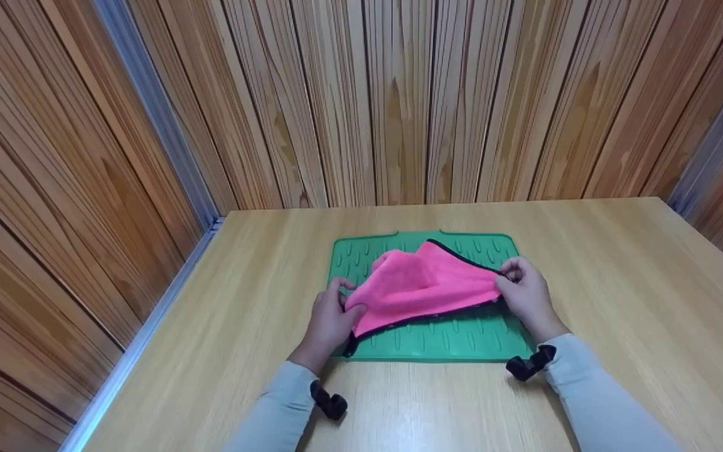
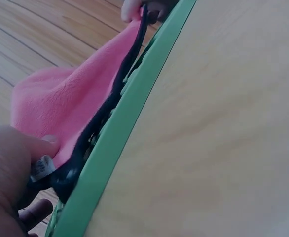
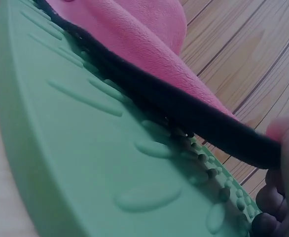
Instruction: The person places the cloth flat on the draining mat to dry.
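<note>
A: Nearest to you, what shows?

B: Your pale sleeves [image 1: 277, 402], a black fitting [image 1: 330, 405] at each cuff, over the near part of the bench [image 1: 412, 402].

A: And how do you hold things?

B: Your left grip [image 1: 327, 323] pinches the left end of the pink cloth [image 1: 424, 282], thumb on top, a small white tag [image 2: 42, 168] beside it. Your right grip [image 1: 530, 301] pinches the right corner, where black edging [image 3: 184, 109] runs along the cloth.

A: So you have it stretched between both; where exactly?

B: Above the green mat [image 1: 462, 351], its middle humped up. The wrist views are dim, so you can't be sure whether its lower edge touches the ridges.

A: Past that?

B: Your mat lies flat on the bench, its far rim notched; beyond the bench stands a plank wall [image 1: 399, 107], with a metal strip [image 1: 154, 107] up its left corner
</note>
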Available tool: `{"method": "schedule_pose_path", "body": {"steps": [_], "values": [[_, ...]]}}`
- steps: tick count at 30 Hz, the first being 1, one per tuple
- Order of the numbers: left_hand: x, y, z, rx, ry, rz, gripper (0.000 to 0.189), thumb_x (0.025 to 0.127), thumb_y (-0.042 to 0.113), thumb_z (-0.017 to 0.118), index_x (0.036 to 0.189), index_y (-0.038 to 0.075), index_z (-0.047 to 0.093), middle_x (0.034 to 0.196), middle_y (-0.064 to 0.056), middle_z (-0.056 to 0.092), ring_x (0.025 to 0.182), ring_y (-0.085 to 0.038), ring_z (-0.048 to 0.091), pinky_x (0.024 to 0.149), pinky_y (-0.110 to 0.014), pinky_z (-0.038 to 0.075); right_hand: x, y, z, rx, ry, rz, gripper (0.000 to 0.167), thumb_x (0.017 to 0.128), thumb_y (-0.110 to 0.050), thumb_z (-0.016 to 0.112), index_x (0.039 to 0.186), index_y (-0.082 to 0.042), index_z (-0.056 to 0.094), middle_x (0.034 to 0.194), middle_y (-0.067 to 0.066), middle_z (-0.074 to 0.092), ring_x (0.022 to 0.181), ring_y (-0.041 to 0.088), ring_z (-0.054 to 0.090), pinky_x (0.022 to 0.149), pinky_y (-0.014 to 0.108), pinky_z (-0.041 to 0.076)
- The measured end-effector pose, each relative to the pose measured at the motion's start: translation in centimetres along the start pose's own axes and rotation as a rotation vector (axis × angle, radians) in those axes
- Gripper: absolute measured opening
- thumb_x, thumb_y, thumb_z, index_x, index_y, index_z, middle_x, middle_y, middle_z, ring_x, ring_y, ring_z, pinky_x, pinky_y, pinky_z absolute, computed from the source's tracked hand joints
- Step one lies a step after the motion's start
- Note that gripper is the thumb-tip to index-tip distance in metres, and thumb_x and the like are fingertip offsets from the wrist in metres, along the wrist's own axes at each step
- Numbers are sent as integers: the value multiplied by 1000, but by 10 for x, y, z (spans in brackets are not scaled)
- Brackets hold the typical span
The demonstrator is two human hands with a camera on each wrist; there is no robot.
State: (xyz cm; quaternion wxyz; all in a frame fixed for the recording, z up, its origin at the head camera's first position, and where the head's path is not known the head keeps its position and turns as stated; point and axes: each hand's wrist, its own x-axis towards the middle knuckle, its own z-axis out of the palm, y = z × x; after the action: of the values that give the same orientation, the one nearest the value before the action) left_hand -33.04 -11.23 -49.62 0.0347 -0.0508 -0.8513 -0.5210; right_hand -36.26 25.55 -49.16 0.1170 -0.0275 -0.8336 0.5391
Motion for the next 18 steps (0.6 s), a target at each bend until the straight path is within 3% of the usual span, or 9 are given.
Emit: {"method": "schedule_pose_path", "body": {"steps": [4, 8, 13, 18], "values": [[1, -4, -4, -14, -4, -18, 39, 105, 9, 78, 136, 7, 54, 91, -7, 64, 76, -17, 61, 68, -25, 51, -3, 0, -1, -11, -29, -13, 18, 99, -1, 59, 117, -1, 58, 77, -8, 51, 64, 9, 47, 61, 25, 42], [1, -4, -5, -31, -5, -27, 47, 105, 15, 80, 142, 6, 53, 88, -4, 62, 76, -16, 58, 68, -25, 50, -4, -1, -1, -47, -114, -27, 26, 100, -2, 56, 126, -1, 60, 77, -7, 49, 61, 10, 46, 58, 25, 42], [1, -2, -3, -44, 24, -35, 39, 112, 29, 70, 142, 9, 57, 88, -4, 60, 79, -18, 57, 68, -26, 48, -4, -2, 2, -166, -214, -79, 33, 108, -12, 58, 140, -7, 66, 98, 6, 66, 81, 17, 57, 71, 29, 48], [2, 1, 3, -56, 60, -44, 29, 120, 31, 53, 137, 12, 64, 106, -9, 68, 96, -21, 62, 82, -31, 52, -2, 0, 4, -194, -191, -66, 32, 116, -26, 62, 135, -3, 73, 122, 16, 74, 104, 19, 60, 90, 29, 50]]}}
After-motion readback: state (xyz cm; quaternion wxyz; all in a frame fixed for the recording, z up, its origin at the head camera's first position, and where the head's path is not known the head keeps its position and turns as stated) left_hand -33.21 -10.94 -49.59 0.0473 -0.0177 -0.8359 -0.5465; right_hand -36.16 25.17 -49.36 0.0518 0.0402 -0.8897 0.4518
